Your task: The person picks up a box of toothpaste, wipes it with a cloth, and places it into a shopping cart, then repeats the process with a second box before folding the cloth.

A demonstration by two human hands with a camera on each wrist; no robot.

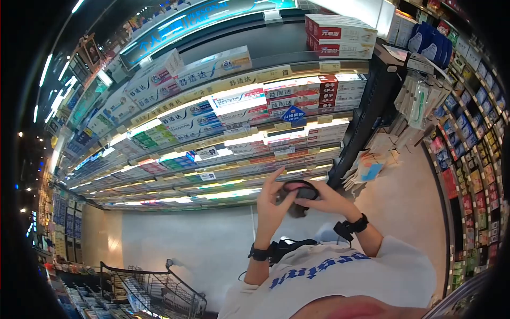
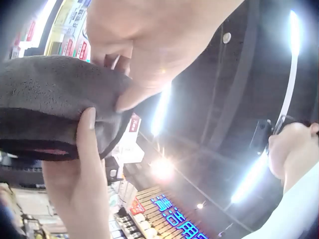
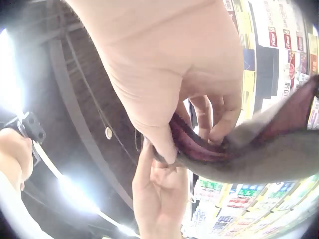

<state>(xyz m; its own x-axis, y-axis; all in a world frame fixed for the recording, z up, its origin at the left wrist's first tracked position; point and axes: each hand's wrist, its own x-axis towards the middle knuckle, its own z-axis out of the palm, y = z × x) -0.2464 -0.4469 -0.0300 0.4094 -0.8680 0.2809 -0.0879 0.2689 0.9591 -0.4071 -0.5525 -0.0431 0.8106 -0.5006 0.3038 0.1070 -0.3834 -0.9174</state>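
Note:
Both hands hold one soft, dark grey, pouch-like item point(image 1: 298, 208) in front of the chest. A maroon-pink inner side point(image 3: 199, 148) shows along its parted edge in the right wrist view. My left hand point(image 1: 272, 208) pinches one end, thumb on the near face. On the other side, my right hand point(image 1: 332, 203) grips it with the thumb pressed against the edge and fingers curled behind. From the left wrist view, the item's outer face point(image 2: 45, 84) looks smooth and slightly creased, with the right thumb point(image 2: 88, 134) lying on it. What kind of item it is, I cannot tell.
A long lit shelf point(image 1: 212, 85) of toothpaste boxes stands ahead, with more boxes point(image 1: 340, 34) on top. Hanging packets point(image 1: 419, 101) line its right end. Another stocked shelf point(image 1: 467, 138) runs along the far right. A black wire cart point(image 1: 154, 287) stands at lower left on the grey floor point(image 1: 159, 234).

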